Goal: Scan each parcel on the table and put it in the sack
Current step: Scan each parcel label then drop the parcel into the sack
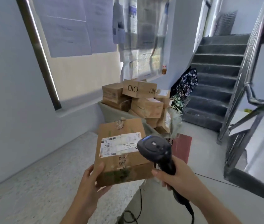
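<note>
My left hand [90, 183] grips the near left corner of a brown cardboard parcel [120, 160] and holds it up, white shipping label [120, 145] facing me. My right hand [174, 177] grips the handle of a black barcode scanner [156, 149], whose head sits just over the right edge of the label. Behind the parcel, several more cardboard parcels [144, 101] are piled in an open grey-green sack [111, 113].
A speckled ledge [47, 167] runs along the left under a window. Dark stairs [215, 73] with a metal handrail [255, 97] rise at the right. A patterned bag [186, 83] leans by the stairs. The scanner's cable [137, 209] trails to the floor.
</note>
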Demonstrator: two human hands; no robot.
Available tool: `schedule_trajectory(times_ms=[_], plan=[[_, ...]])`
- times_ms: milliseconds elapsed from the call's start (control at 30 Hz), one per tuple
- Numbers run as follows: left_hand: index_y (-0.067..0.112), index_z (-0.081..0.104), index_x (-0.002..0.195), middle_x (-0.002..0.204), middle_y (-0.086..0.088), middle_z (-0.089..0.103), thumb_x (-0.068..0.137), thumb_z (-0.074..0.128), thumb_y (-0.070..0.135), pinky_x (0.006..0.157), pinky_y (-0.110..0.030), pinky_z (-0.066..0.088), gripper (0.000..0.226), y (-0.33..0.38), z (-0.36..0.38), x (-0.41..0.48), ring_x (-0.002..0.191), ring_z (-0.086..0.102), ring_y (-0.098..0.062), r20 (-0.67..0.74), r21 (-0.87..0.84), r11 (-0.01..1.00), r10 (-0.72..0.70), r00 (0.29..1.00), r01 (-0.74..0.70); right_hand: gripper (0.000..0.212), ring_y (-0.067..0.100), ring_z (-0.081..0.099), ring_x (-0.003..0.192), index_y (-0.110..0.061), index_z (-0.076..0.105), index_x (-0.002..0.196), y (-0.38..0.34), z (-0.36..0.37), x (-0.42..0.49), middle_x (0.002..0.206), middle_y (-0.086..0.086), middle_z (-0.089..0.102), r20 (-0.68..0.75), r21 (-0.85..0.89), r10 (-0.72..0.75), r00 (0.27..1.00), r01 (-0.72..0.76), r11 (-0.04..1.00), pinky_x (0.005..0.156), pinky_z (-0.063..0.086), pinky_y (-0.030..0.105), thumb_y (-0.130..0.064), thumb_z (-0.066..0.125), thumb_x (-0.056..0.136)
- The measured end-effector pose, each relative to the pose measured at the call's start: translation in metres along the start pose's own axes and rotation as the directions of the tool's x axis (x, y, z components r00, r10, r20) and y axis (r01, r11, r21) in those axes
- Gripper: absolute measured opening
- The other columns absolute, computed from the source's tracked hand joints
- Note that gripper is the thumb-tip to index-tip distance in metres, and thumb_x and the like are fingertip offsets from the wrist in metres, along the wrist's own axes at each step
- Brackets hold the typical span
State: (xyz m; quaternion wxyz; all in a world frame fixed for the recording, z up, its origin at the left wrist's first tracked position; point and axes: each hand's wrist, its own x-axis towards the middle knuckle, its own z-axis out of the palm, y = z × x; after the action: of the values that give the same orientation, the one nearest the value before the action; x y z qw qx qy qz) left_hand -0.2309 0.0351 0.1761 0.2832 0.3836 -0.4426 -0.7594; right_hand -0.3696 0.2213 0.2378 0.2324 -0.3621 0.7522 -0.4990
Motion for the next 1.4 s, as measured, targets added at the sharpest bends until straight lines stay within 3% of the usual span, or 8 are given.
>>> schedule_trajectory(times_ms=[200, 333, 500, 700, 867, 967, 1133, 1400], plan=[[0.014, 0.045, 0.128, 0.113, -0.009, 0.057, 0.074, 0.066, 0.036, 0.089, -0.05, 0.049, 0.062, 0.048, 0.053, 0.047, 0.105, 0.058, -0.031, 0.009, 0.048, 0.993, 0.105, 0.994, -0.105, 0.014, -0.003, 0.053, 0.045, -0.021, 0.055, 0.081, -0.007, -0.055, 0.077, 0.052, -0.015, 0.059, 0.017, -0.034, -0.121, 0.992, 0.122, 0.992, 0.057, 0.045, 0.019, -0.02, 0.068, 0.082], [0.017, 0.05, 0.12, 0.113, -0.007, 0.056, 0.071, 0.066, 0.036, 0.088, -0.049, 0.048, 0.055, 0.091, 0.073, 0.094, 0.108, 0.057, -0.032, 0.0, 0.027, 0.983, 0.18, 0.984, -0.18, 0.017, -0.001, 0.053, 0.041, -0.027, 0.051, 0.081, -0.031, -0.081, 0.148, 0.048, -0.016, 0.059, 0.03, -0.043, -0.229, 0.973, 0.23, 0.972, 0.049, 0.043, 0.015, -0.024, 0.067, 0.084], [0.021, 0.058, 0.099, 0.112, -0.013, 0.056, 0.085, 0.063, 0.031, 0.088, -0.05, 0.049, 0.018, 0.163, 0.103, 0.162, 0.108, 0.056, -0.031, -0.044, -0.001, 0.966, 0.258, 0.965, -0.258, 0.013, -0.003, 0.054, 0.046, -0.031, 0.052, 0.085, -0.073, -0.114, 0.248, 0.048, -0.014, 0.06, 0.066, -0.104, -0.356, 0.932, 0.361, 0.927, 0.057, 0.043, 0.02, -0.029, 0.065, 0.085], [0.023, 0.053, 0.09, 0.099, -0.008, 0.05, 0.088, 0.062, 0.03, 0.087, -0.047, 0.05, 0.011, 0.216, 0.155, 0.228, 0.109, 0.049, -0.028, -0.156, 0.001, 0.957, 0.287, 0.945, -0.29, 0.014, 0.01, 0.056, 0.049, -0.02, 0.061, 0.095, -0.103, -0.147, 0.36, 0.049, -0.006, 0.058, 0.09, -0.072, -0.374, 0.923, 0.38, 0.922, 0.051, 0.047, 0.022, -0.028, 0.066, 0.085], [0.025, 0.053, 0.088, 0.097, -0.007, 0.05, 0.087, 0.064, 0.033, 0.087, -0.046, 0.05, 0.013, 0.244, 0.182, 0.288, 0.105, 0.05, -0.025, -0.248, 0.012, 0.951, 0.302, 0.921, -0.309, 0.016, 0.014, 0.058, 0.057, -0.017, 0.062, 0.094, -0.112, -0.174, 0.439, 0.066, 0.005, 0.061, 0.171, -0.003, -0.404, 0.898, 0.411, 0.912, 0.052, 0.046, 0.025, -0.029, 0.067, 0.083], [0.024, 0.054, 0.091, 0.095, -0.006, 0.052, 0.087, 0.063, 0.035, 0.087, -0.044, 0.051, 0.015, 0.263, 0.195, 0.326, 0.092, 0.054, -0.021, -0.305, 0.017, 0.943, 0.32, 0.897, -0.331, 0.014, 0.018, 0.055, 0.055, -0.021, 0.061, 0.089, -0.114, -0.191, 0.48, 0.06, 0.004, 0.06, 0.205, 0.008, -0.41, 0.889, 0.418, 0.909, 0.053, 0.044, 0.028, -0.032, 0.067, 0.083], [0.019, 0.05, 0.121, 0.112, -0.006, 0.054, 0.086, 0.061, 0.042, 0.089, -0.042, 0.051, 0.043, 0.289, 0.199, 0.399, 0.102, 0.053, -0.024, -0.406, 0.118, 0.939, 0.342, 0.847, -0.322, 0.016, 0.024, 0.054, 0.063, -0.02, 0.061, 0.088, -0.109, -0.207, 0.543, 0.064, 0.006, 0.058, 0.265, 0.017, -0.4, 0.877, 0.41, 0.912, 0.055, 0.044, 0.031, -0.032, 0.068, 0.081], [0.014, 0.052, 0.113, 0.099, -0.005, 0.054, 0.081, 0.066, 0.042, 0.068, -0.035, 0.052, 0.045, 0.285, 0.193, 0.479, 0.091, 0.055, -0.023, -0.419, 0.218, 0.956, 0.275, 0.865, -0.198, 0.022, 0.025, 0.051, 0.061, -0.012, 0.063, 0.092, -0.094, -0.201, 0.608, 0.07, 0.013, 0.058, 0.36, 0.046, -0.352, 0.864, 0.36, 0.932, 0.055, 0.044, 0.031, -0.031, 0.069, 0.081]])
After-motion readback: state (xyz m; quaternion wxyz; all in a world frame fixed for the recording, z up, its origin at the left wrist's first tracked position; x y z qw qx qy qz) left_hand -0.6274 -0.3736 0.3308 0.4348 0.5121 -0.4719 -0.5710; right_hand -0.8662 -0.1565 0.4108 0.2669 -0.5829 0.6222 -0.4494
